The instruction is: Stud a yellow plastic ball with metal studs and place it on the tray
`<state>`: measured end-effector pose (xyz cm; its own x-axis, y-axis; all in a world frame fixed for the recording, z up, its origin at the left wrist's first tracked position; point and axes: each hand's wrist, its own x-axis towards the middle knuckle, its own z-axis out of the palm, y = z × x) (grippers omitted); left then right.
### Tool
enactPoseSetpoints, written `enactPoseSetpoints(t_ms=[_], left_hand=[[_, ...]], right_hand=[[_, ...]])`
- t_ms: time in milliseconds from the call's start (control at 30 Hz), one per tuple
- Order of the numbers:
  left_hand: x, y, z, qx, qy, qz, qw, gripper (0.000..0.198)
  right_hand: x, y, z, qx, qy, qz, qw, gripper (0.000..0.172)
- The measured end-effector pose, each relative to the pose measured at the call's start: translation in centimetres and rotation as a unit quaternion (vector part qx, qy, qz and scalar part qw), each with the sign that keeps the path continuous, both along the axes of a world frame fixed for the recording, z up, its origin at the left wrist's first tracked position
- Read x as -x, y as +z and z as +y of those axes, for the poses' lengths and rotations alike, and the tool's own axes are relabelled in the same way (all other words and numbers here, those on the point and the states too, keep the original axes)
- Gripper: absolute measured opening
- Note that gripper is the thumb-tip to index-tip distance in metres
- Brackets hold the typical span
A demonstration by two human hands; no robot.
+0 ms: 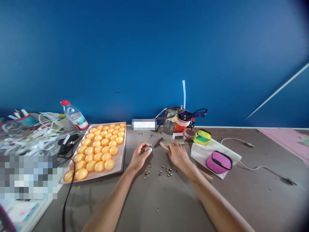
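My left hand (139, 156) is closed, thumb and fingers pinched round a small shiny silver piece (148, 148); its exact kind is too small to tell. Over the wooden handle of a hammer (164, 146) lies my right hand (178, 154), fingers curled round it. The hammer's dark head points toward the left hand, and the handle's far end shows beneath my right forearm. Between my arms, several small shiny metal pieces (169, 172) are scattered on the grey table (149, 199). Tiny dark bits (151, 136) lie beyond the hands.
On the left stands a tray (120, 161) of orange balls (98, 157), with a water bottle (76, 117) behind it and clutter beyond. A glass jar (169, 124), red cup (181, 125), yellow-green pouch (202, 136), pink pouch (218, 162) and white cable (256, 168) sit at right.
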<state>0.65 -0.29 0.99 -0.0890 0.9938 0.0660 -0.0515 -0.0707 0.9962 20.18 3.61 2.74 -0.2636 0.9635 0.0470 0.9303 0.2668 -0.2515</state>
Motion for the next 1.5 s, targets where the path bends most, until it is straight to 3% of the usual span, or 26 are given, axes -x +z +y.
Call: enactPoseSetpoints(t_ms=[233, 333, 567, 767, 967, 1233, 1500], left_hand=[[0.0, -0.6, 0.2, 0.005, 0.003, 0.008, 1.000, 0.044], [0.1, -0.6, 0.2, 0.012, 0.014, 0.004, 1.000, 0.040], [0.4, -0.5, 0.2, 0.037, 0.020, -0.120, 0.992, 0.037], [0.1, -0.5, 0.2, 0.024, 0.015, -0.102, 0.994, 0.034], [-0.2, -0.2, 0.4, 0.028, 0.006, -0.110, 0.994, 0.045], [0.0, -0.2, 0.5, 0.027, 0.016, -0.092, 0.995, 0.041], [-0.1, -0.8, 0.7, 0.025, 0.027, -0.057, 0.998, 0.043]], right_hand=[[-0.4, -0.7, 0.4, 0.016, 0.001, -0.040, 0.999, 0.023], [-0.6, -0.8, 0.7, 0.014, 0.011, -0.024, 1.000, 0.023], [-0.4, -0.6, 0.6, 0.003, 0.004, 0.033, 0.999, 0.023], [-0.2, 1.1, 0.4, -0.045, 0.030, 0.168, 0.984, 0.018], [-0.5, 3.9, -0.9, 0.078, 0.087, 0.292, 0.949, 0.021], [0.2, 4.7, -2.0, 0.103, 0.145, 0.255, 0.951, 0.018], [0.0, 4.7, -2.1, 0.083, 0.129, 0.273, 0.950, 0.019]])
